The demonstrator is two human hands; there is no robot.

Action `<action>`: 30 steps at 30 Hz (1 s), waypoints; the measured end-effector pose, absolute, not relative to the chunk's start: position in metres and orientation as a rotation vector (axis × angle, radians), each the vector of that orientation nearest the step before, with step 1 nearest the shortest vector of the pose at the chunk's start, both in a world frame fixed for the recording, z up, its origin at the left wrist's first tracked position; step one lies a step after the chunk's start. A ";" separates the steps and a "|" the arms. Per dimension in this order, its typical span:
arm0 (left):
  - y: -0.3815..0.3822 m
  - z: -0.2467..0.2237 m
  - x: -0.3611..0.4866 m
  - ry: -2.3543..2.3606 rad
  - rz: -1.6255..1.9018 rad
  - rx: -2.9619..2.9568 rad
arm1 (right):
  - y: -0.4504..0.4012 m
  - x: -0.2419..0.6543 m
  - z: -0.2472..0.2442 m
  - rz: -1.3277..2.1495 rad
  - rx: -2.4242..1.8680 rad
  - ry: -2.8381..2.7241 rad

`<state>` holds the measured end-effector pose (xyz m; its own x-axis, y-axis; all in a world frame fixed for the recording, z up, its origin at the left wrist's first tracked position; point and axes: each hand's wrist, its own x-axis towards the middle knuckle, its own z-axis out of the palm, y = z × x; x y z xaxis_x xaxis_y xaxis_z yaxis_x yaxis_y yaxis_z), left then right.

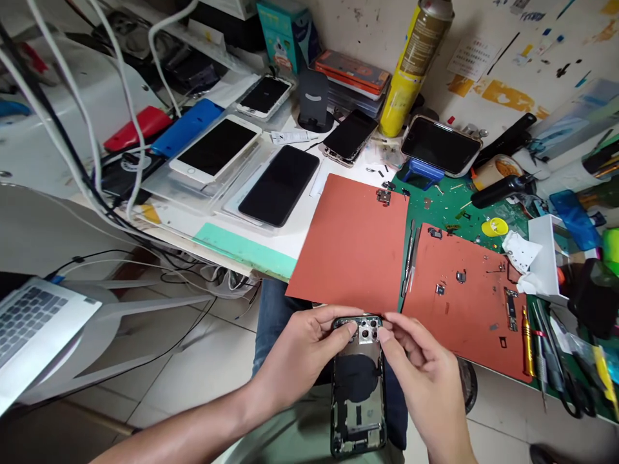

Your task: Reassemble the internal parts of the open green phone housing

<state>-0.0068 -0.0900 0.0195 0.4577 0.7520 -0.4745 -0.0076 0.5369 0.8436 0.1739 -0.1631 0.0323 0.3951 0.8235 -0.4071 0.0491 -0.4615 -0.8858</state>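
Observation:
An opened phone housing (358, 386), dark-framed with its bare inner side facing me, is held over my lap below the table's front edge. My left hand (309, 348) grips its upper left edge, thumb on the inner face near the top. On the upper right edge, my right hand (423, 361) pinches the frame, its thumb beside the camera cutouts (366, 333). Fingers of both hands curl behind the housing, partly hidden.
Two red-brown mats (358, 241) lie on the table, with small phone parts (461, 276) on the right one. Tweezers (411, 258) rest between them. A gold screwdriver (527, 341) and scissors (573, 393) are at right. Several phones (280, 185) and a yellow spray can (411, 71) stand behind.

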 end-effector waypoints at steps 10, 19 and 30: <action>-0.100 0.026 -0.003 1.024 0.559 1.180 | -0.149 0.181 0.047 1.448 -1.750 -0.702; -0.105 0.027 -0.004 1.063 0.542 1.244 | -0.155 0.177 0.049 1.436 -1.699 -0.620; -0.107 0.027 -0.003 1.045 0.566 1.219 | -0.162 0.174 0.048 1.408 -1.686 -0.624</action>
<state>-0.0028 -0.1069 0.0272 0.4487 0.8269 -0.3390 0.1676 0.2947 0.9408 0.1742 -0.1624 0.0479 0.2482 0.8000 -0.5462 -0.1329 -0.5304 -0.8373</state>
